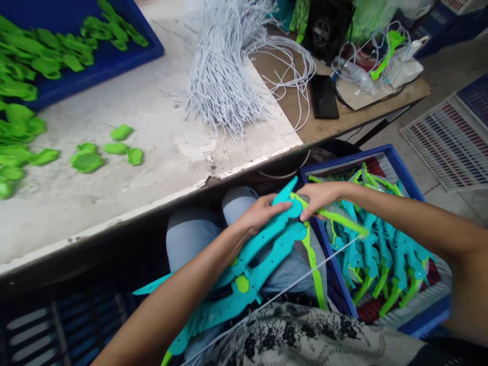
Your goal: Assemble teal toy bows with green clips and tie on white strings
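Note:
Across my lap lies a turquoise and lime-green jointed plastic piece (263, 262), its long arms crossing at a green hexagonal cap (242, 284). My left hand (263, 211) is closed around its upper turquoise arm near the round joint. At that same joint, my right hand (318, 197) grips the base of a lime-green arm (343, 221) that points right. A white cord (301, 279) runs from this arm's tip down to the lower left. Another green arm (314, 269) hangs from the second round joint. Some of my right fingers are hidden.
A blue crate (394, 157) of similar turquoise-green pieces stands at my right. On the table (163, 137) are a bundle of white cords (229, 76), loose green caps (87, 160), a blue tray (114, 66) of green parts and a dark phone (324, 96).

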A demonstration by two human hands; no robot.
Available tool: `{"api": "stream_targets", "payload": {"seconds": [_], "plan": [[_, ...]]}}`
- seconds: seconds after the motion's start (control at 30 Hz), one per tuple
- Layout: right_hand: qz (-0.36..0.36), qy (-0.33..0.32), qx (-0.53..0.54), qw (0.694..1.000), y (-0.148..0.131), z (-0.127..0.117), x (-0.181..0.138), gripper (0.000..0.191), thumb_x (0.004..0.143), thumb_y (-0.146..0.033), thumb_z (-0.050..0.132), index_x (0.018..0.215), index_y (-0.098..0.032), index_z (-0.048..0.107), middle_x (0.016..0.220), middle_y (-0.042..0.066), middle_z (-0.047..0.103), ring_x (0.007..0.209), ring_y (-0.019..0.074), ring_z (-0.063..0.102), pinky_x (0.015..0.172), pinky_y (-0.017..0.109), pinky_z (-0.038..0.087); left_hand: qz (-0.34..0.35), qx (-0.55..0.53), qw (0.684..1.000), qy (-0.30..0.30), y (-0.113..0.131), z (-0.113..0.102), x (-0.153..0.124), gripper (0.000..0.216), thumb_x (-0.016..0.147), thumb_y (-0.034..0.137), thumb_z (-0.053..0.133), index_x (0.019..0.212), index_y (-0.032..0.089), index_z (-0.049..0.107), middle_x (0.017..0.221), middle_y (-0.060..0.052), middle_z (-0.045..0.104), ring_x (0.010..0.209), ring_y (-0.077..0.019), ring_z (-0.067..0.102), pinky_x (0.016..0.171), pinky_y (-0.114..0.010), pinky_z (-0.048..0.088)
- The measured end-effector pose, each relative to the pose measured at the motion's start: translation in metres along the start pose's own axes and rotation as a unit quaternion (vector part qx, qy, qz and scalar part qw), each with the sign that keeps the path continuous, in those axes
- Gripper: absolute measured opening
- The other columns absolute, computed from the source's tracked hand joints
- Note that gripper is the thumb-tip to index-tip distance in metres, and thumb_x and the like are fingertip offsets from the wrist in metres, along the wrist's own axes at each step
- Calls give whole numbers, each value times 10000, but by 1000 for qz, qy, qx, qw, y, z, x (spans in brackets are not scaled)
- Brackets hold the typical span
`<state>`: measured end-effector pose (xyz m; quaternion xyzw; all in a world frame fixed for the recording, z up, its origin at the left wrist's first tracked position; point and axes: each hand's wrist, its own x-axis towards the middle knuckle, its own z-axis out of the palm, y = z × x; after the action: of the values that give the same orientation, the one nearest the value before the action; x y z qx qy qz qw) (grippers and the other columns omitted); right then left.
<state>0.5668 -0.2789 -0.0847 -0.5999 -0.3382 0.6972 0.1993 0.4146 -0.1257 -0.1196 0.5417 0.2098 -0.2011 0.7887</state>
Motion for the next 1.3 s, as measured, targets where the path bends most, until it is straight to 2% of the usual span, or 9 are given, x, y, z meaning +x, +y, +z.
{"api": "stream_targets", "payload": {"seconds": [0.2, 0.33, 0.43, 0.5, 0.6, 0.67, 0.9, 1.07, 1.3], "plan": [[-44, 133, 128, 982, 4, -5, -8, 497, 627, -403, 815, 1006, -157, 607, 701, -29, 669, 574, 116, 629, 507, 198, 479, 0, 42, 998, 47, 30, -33, -3, 488, 656, 536, 762, 921, 152, 620, 750, -49, 685, 575, -179, 631, 542, -299, 520], [-90, 187, 307, 929, 10, 45, 3, 419, 721, -475, 736, 942, -204, 504, 782, -9, 674, 626, 149, 666, 544, 264, 544, 57, 86, 992, 68, 30, -41, -5, 479, 670, 556, 738, 901, 154, 620, 759, -36, 669, 603, -151, 603, 563, -264, 490], [-110, 266, 366, 885, 14, 81, 3, 391, 836, -580, 569, 998, -247, 446, 656, -58, 611, 447, 102, 561, 410, 220, 483, 85, 122, 986, 76, 24, -37, -11, 465, 715, 567, 681, 936, 161, 627, 800, -39, 675, 656, -155, 601, 600, -260, 470], [-77, 301, 309, 899, 16, 87, -5, 415, 851, -631, 518, 980, -240, 461, 549, -83, 537, 341, 68, 437, 309, 166, 362, 101, 184, 976, 61, 17, -31, -15, 438, 722, 553, 669, 917, 162, 633, 804, -35, 671, 677, -158, 591, 605, -252, 450], [28, 237, 161, 958, 16, 72, -22, 499, 816, -701, 513, 903, -210, 501, 457, -79, 489, 287, 61, 382, 262, 157, 272, 111, 252, 961, 1, 6, -21, -21, 389, 711, 521, 677, 853, 161, 628, 776, -27, 651, 692, -156, 573, 603, -237, 428], [62, 203, 90, 973, 14, 57, -29, 539, 796, -732, 508, 866, -198, 514, 442, -65, 492, 288, 65, 403, 267, 162, 276, 112, 249, 962, -16, -1, -17, -23, 396, 712, 525, 669, 859, 161, 618, 790, -31, 648, 705, -159, 573, 611, -237, 430], [66, 203, 60, 975, 16, 50, -20, 589, 763, -788, 480, 814, -201, 479, 449, -58, 495, 289, 63, 399, 276, 172, 278, 56, 209, 976, 20, -12, -20, -16, 514, 705, 650, 615, 858, 160, 603, 766, -26, 628, 660, -155, 546, 554, -242, 399], [68, 184, 43, 980, 9, 46, -19, 582, 753, -783, 499, 806, -204, 479, 438, -67, 484, 285, 69, 402, 269, 176, 290, 93, 227, 969, 22, -5, -24, -16, 478, 682, 642, 647, 757, 179, 560, 654, 20, 551, 601, -130, 497, 512, -226, 340], [39, 220, 78, 972, -9, 18, 0, 467, 834, -661, 531, 811, -197, 488, 478, -48, 542, 310, 66, 448, 297, 159, 313, 67, 114, 987, 91, 3, -48, -1, 635, 612, 708, 689, 877, 132, 661, 746, -41, 670, 606, -141, 558, 538, -237, 406]]}}
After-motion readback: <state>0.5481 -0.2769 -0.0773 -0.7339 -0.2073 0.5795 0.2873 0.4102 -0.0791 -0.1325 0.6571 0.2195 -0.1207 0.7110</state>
